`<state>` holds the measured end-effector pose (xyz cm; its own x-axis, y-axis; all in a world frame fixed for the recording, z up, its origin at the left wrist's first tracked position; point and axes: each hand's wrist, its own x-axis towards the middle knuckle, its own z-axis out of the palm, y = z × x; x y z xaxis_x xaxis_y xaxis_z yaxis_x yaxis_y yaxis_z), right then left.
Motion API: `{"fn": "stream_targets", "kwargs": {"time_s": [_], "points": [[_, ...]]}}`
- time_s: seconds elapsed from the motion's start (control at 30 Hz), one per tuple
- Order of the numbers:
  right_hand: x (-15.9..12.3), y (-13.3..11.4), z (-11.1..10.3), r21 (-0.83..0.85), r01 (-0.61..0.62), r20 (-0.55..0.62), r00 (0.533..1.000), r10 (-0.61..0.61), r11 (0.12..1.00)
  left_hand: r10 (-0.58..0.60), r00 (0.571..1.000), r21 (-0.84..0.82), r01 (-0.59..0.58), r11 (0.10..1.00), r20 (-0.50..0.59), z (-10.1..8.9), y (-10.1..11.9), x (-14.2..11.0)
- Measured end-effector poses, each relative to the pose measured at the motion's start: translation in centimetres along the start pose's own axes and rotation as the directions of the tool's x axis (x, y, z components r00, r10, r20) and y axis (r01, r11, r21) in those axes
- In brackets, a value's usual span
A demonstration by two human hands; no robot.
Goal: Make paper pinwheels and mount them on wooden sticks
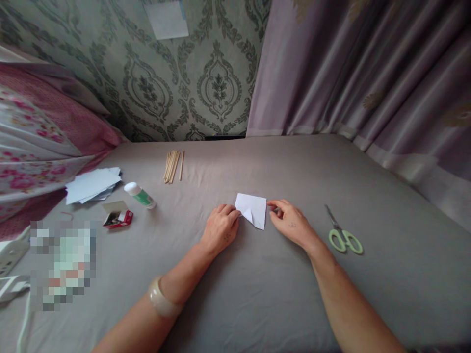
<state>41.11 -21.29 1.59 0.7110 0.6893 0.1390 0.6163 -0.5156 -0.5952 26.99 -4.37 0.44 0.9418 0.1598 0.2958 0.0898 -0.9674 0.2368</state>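
A small white piece of paper [256,206] lies on the cloth-covered table between my hands, its lower left corner folded up into a little triangle. My left hand [222,223], wearing a pale bangle on the forearm, pinches the paper at that folded corner. Just off the paper's right edge is my right hand [290,220], with thumb and index finger apart and nothing visible between them. To the right of that hand lies a pair of scissors [342,236] with light green handles, blades pointing away from me.
A glue stick [142,195], an open red box [118,215] and a stack of white paper [93,185] are on the left. Several wooden sticks [172,166] lie farther back. A white power strip [13,255] with cable sits at the left edge, beside a blurred-out item.
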Motion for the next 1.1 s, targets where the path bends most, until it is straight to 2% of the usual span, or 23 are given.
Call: {"fn": "stream_targets", "kwargs": {"time_s": [0.2, 0.37, 0.5, 0.6, 0.67, 0.77, 0.9, 1.1], "points": [[-0.7, -0.9, -0.3, 0.019, 0.184, 0.119, 0.976, -0.185, 0.983, -0.002, 1.0, 0.008, 0.002, 1.0, -0.019, 0.0, -0.9, 0.5], [-1.1, -1.6, 0.2, 0.015, 0.236, 0.185, 0.954, -0.235, 0.972, -0.011, 1.0, 0.032, 0.012, 0.999, -0.023, -0.1, -1.7, 1.0], [-1.1, -1.6, 0.9, -0.036, 0.26, 0.162, 0.954, -0.251, 0.965, -0.032, 0.999, 0.043, 0.034, 0.999, -0.029, -0.1, -2.3, 1.5], [-1.0, -1.5, 1.3, -0.065, 0.287, 0.137, 0.951, -0.276, 0.956, -0.038, 0.996, 0.035, 0.041, 0.999, -0.077, -0.1, -2.3, 1.6], [-1.0, -1.5, 1.4, -0.078, 0.298, 0.133, 0.949, -0.286, 0.951, -0.012, 0.99, 0.005, 0.012, 1.0, -0.141, -0.1, -1.8, 1.4], [-1.0, -1.7, 1.4, -0.101, 0.304, 0.132, 0.948, -0.29, 0.947, 0.085, 0.977, -0.039, -0.094, 0.995, -0.195, -0.2, -0.8, 0.8], [-1.1, -2.0, 1.3, -0.149, 0.33, 0.141, 0.94, -0.311, 0.932, 0.169, 0.977, -0.035, -0.175, 0.984, -0.133, -0.2, 0.3, 0.2], [-1.1, -1.9, 1.3, -0.19, 0.361, 0.14, 0.931, -0.338, 0.913, 0.165, 0.981, -0.035, -0.169, 0.985, -0.102, -0.2, 0.3, 0.2]]}}
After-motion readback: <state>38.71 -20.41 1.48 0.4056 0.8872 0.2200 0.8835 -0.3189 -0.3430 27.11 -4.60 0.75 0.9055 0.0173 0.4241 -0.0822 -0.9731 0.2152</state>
